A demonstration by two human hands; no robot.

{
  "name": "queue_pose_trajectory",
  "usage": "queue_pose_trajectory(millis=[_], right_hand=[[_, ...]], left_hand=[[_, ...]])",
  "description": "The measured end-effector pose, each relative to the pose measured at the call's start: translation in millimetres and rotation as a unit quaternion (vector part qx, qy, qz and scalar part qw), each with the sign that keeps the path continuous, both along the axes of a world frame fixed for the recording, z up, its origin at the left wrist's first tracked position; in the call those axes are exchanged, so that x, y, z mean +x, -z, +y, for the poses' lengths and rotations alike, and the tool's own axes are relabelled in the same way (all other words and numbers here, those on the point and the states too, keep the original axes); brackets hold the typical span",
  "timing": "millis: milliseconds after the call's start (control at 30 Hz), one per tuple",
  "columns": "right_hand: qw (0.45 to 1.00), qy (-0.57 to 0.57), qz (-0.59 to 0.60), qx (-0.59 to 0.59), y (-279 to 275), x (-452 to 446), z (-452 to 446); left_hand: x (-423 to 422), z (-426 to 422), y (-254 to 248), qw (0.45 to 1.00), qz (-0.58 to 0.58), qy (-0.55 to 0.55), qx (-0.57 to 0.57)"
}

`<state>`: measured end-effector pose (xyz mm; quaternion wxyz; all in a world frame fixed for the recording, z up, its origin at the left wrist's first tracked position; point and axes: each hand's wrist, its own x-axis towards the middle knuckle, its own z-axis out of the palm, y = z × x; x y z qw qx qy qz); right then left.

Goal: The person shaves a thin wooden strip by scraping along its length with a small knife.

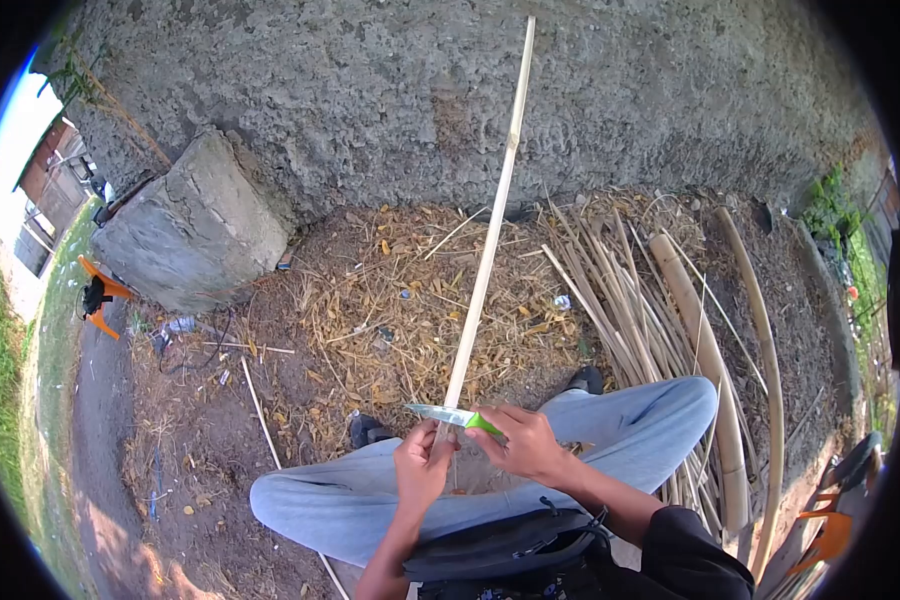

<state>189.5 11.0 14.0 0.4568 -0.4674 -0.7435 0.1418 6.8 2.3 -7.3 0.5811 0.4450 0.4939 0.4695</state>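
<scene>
My left hand (423, 458) is closed round the near end of a long, pale bamboo strip (488, 250). The strip slants away from me, up and slightly right, with its far end in front of the wall. My right hand (518, 441) grips the green handle of a knife (442, 413). Its blade points left and lies across the strip, just beyond my left fingers. Whether the edge has cut into the bamboo I cannot tell.
Split bamboo strips (620, 300) and thick bamboo poles (705, 350) lie to the right. A rough wall (370, 110) stands ahead, with a concrete block (195, 225) at the left. Shavings and dry leaves (370, 320) litter the ground. A thin stick (260, 410) lies left of my legs.
</scene>
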Motion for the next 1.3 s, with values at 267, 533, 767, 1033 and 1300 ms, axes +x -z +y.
queue_pose_trajectory(millis=[267,533,767,1033,1300], right_hand=[[0.999,0.020,-0.017,-0.040,6.5,3.1,-6.8],[0.994,0.070,-0.002,-0.087,6.7,16.3,-8.4],[0.994,0.039,-0.037,-0.100,8.6,12.4,-22.5],[0.997,0.034,-0.052,-0.056,-0.4,9.8,-19.5],[0.996,0.030,-0.073,-0.046,-1.9,6.9,-12.5]], left_hand=[[5.6,-9.8,-8.4,1.000,-0.014,0.007,-0.020],[2.8,-8.9,-18.2,0.999,-0.018,0.024,-0.043],[3.0,-10.2,-21.0,0.999,-0.003,0.025,-0.044],[5.1,-12.0,-18.5,1.000,-0.002,0.022,-0.021],[3.9,-12.0,-22.4,0.999,0.000,0.033,-0.027]])
